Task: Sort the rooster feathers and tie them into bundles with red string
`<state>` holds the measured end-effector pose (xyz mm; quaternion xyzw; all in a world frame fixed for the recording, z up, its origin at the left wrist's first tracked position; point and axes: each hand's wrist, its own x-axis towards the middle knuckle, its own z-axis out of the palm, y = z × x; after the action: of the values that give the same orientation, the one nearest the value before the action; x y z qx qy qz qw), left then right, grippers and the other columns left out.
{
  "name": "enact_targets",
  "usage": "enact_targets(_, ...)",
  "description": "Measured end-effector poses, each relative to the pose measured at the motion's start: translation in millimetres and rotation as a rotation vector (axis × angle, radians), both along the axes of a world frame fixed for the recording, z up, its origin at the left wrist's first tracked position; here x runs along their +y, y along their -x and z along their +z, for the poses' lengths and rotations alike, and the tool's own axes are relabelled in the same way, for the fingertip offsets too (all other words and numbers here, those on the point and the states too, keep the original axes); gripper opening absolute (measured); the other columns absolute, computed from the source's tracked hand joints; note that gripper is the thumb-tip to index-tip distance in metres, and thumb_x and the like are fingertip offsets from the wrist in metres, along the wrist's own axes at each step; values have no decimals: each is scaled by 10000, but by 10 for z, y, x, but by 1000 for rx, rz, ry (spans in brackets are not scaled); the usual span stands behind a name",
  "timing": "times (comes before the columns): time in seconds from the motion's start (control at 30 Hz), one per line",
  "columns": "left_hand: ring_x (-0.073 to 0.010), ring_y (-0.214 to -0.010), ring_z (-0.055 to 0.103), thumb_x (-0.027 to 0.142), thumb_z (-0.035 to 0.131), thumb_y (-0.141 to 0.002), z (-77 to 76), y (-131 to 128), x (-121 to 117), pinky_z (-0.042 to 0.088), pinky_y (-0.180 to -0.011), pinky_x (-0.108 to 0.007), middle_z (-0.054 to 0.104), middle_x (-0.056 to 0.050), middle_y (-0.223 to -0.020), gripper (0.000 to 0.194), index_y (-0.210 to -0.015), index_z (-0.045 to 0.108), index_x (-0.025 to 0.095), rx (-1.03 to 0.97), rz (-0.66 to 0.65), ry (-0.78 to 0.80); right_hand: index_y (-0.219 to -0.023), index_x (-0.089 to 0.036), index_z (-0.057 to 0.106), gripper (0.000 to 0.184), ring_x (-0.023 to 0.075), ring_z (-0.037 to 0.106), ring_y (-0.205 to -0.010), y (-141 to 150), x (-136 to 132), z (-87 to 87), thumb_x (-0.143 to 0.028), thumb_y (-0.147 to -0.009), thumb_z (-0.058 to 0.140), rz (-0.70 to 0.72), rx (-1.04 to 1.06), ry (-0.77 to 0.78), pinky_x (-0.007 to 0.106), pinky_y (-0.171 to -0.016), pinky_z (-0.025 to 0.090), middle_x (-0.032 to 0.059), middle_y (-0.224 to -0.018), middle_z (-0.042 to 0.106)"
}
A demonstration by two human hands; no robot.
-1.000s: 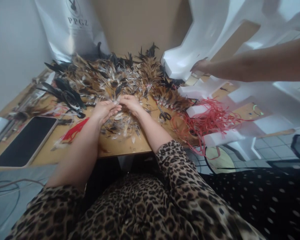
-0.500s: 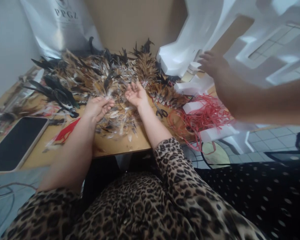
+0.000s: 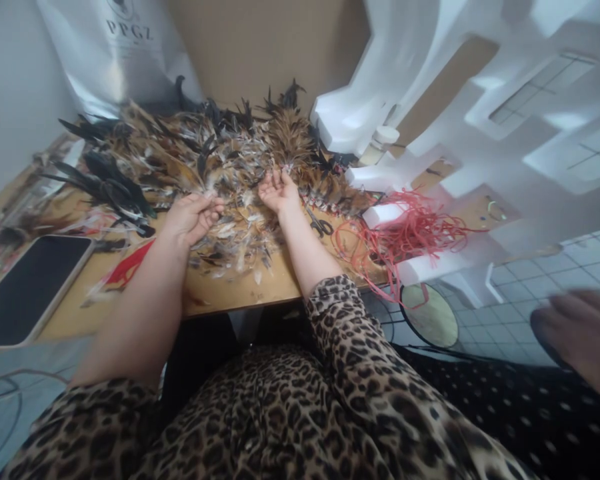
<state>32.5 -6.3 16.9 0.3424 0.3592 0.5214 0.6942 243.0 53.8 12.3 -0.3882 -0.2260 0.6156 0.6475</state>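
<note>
My left hand [image 3: 193,217] is closed in a pinch on the fluffy pale base of a feather [image 3: 205,159], whose dark blade points up and away from me. My right hand [image 3: 280,192] is palm up over the pile, its fingers loosely curled and apart, with nothing visible in them. Around both hands spreads a heap of brown, black and white feathers [image 3: 165,150]. Loose small feathers [image 3: 240,243] lie on the table between my forearms. A bundle of brown feathers [image 3: 291,137] stands just beyond my right hand.
Black-handled scissors [image 3: 320,227] and tangled red strips [image 3: 420,227] lie to the right, with white foam pieces [image 3: 410,270]. A phone [image 3: 35,287] and black feathers [image 3: 115,187] are at left. Another person's hand [image 3: 580,333] is at far right. A silver bag [image 3: 130,60] stands behind.
The other person's arm has withdrawn from above the red strips to the lower right. My right hand has shifted slightly right. My left hand still pinches the feather.
</note>
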Motion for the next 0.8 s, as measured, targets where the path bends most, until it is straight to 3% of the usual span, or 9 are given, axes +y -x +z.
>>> enact_targets(0.17, -71, -551, 623, 114, 569, -793, -3, 6, -1, 474, -464, -112, 659, -41, -658, 62, -754, 615, 101, 8, 0, 19, -716, -168, 505, 286, 110, 550, -685, 33, -59, 45, -347, -894, 371, -71, 281, 136, 245, -612, 439, 19, -688, 560)
enact_targets(0.63, -80, -568, 633, 130, 599, -781, -18, -1, 1, 479, -478, -121, 661, -39, -661, 33, -756, 604, 108, 9, -13, 13, -725, -176, 498, 268, 93, 532, -607, 19, -42, 19, -326, -896, 356, -64, 296, 137, 219, -559, 417, 7, -659, 548)
enact_targets(0.8, -93, -591, 646, 141, 609, -773, -36, -14, -6, 494, -497, -135, 676, -57, -697, 40, -761, 604, 103, 5, -25, 28, -749, -179, 512, 245, 98, 529, -601, 12, -39, -10, -339, -885, 387, -88, 424, 171, 221, -554, 410, 4, -654, 548)
